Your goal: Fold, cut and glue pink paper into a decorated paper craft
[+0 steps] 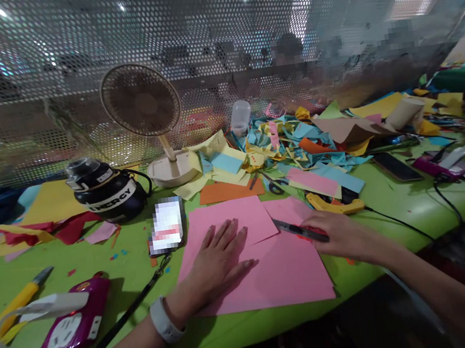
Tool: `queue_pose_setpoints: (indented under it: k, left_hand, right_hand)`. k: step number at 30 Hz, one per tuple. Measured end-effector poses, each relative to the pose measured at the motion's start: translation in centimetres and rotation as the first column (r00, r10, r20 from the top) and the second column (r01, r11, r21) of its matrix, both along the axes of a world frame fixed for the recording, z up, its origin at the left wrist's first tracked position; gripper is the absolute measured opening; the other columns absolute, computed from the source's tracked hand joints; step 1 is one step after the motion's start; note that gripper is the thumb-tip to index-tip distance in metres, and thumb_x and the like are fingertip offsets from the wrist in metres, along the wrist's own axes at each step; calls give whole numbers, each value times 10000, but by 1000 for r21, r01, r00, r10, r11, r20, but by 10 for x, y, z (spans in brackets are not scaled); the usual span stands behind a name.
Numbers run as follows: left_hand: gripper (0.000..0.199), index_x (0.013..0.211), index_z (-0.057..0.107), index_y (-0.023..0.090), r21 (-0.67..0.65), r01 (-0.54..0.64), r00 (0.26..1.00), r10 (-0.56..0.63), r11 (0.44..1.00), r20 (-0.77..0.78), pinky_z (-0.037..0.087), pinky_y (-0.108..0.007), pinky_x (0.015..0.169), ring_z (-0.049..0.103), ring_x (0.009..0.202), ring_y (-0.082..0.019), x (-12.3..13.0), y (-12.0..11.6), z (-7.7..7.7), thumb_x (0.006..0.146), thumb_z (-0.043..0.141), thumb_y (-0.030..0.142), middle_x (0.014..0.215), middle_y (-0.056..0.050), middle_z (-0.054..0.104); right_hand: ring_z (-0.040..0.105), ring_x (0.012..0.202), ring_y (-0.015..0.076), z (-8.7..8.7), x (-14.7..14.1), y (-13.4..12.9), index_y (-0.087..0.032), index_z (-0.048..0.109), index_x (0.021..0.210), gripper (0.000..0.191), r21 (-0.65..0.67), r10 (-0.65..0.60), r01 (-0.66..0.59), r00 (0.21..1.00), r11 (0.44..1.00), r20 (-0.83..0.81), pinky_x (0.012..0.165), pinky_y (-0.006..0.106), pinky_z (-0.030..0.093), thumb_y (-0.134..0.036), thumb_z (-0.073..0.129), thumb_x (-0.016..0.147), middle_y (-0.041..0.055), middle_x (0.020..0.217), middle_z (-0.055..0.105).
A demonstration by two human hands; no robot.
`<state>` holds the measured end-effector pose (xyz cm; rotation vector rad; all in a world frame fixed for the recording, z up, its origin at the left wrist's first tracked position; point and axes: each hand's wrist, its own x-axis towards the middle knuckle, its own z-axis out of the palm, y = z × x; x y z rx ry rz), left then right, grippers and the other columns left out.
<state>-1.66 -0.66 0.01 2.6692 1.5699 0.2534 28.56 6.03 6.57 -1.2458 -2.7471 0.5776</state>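
Pink paper sheets [288,272] lie stacked near the front edge of the green table [136,289], with a smaller pink piece [229,214] on top. My left hand [216,264] rests flat on the pink paper, fingers spread, a pale band round its wrist. In my right hand [337,234] is a dark utility knife [304,230] with red on its handle. Its tip points left, at the right edge of the smaller pink piece. The fingers of that hand are wrapped round the handle.
A lit phone [165,225], a black bottle [106,190] and a small fan [141,100] stand or lie at the left. Scissors [274,183], a yellow glue gun [334,203] and paper scraps [296,137] lie behind. Purple power strips [78,320] sit at both sides.
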Motion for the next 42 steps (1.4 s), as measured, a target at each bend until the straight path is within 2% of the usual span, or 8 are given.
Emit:
queue_pose_setpoints:
  k: [3, 5, 13, 18, 31, 35, 39, 42]
  left_hand:
    - [658, 1464, 256, 237, 5, 0, 1000, 0, 1000, 5, 174, -520, 1123, 199, 1407, -312, 0, 0, 1, 914, 331, 591, 1536, -87, 265]
    - [662, 1462, 262, 233, 11, -2, 1000, 2, 1000, 8, 173, -521, 1124, 205, 1405, -313, 0, 0, 1, 911, 343, 591, 1534, -90, 270]
    - [645, 1456, 269, 244, 10, -2, 1000, 2, 1000, 17, 188, -535, 1120, 210, 1403, -316, 1, 0, 1, 913, 352, 582, 1532, -88, 275]
    - [654, 1457, 266, 235, -30, -9, 1000, 9, 1000, 1, 186, -539, 1119, 207, 1404, -319, 2, 0, 5, 913, 339, 590, 1532, -102, 267]
    - [638, 1449, 294, 243, -13, -8, 1000, 9, 1000, 9, 191, -517, 1120, 222, 1400, -311, 2, -1, 6, 912, 340, 586, 1521, -85, 303]
    - [618, 1408, 367, 229, -5, -22, 1000, 22, 1000, 22, 243, -501, 1100, 323, 1354, -305, 5, 2, 12, 910, 332, 594, 1460, -103, 407]
    - [676, 1295, 476, 163, 31, -151, 983, 146, 988, 113, 369, -475, 1015, 498, 1181, -311, 18, 11, 20, 861, 360, 669, 1279, -148, 562]
    - [671, 1206, 524, 143, 47, -191, 966, 179, 980, 187, 419, -478, 949, 517, 1117, -318, 29, 20, 21, 858, 336, 685, 1203, -156, 586]
  right_hand:
    - [611, 872, 236, 0, 5, -5, -180, 663, 990, 258, 16, -122, 121, 992, 992, 31, 772, 331, 454, -204, 534, 767, 83, 962, 654]
    - [616, 845, 223, -1, 6, -7, -187, 663, 979, 253, 24, -145, 144, 989, 989, 31, 745, 316, 457, -196, 528, 764, 74, 943, 655]
    - [608, 793, 214, -1, 1, -7, -225, 677, 924, 193, 24, -96, 96, 995, 995, -32, 705, 312, 473, -252, 560, 772, 54, 853, 656]
    - [612, 825, 219, -4, 3, -6, -215, 674, 950, 218, 24, -89, 90, 996, 996, -23, 725, 318, 476, -234, 557, 768, 62, 895, 664]
    - [603, 894, 223, -6, -1, -7, -207, 662, 1056, 323, -18, -8, 7, 997, 1000, -76, 783, 329, 473, -170, 545, 757, 74, 970, 656]
    - [607, 882, 224, -11, -1, -6, -185, 660, 1033, 318, 7, -84, 85, 994, 996, -73, 784, 339, 470, -160, 528, 745, 82, 981, 657]
    - [615, 858, 225, -14, -1, -4, -199, 671, 970, 273, 36, -119, 123, 989, 992, -88, 768, 343, 476, -179, 524, 741, 73, 984, 674]
    - [619, 881, 227, -15, -1, -4, -204, 655, 1017, 314, 32, -126, 131, 984, 991, -122, 786, 344, 476, -180, 530, 730, 67, 1011, 673]
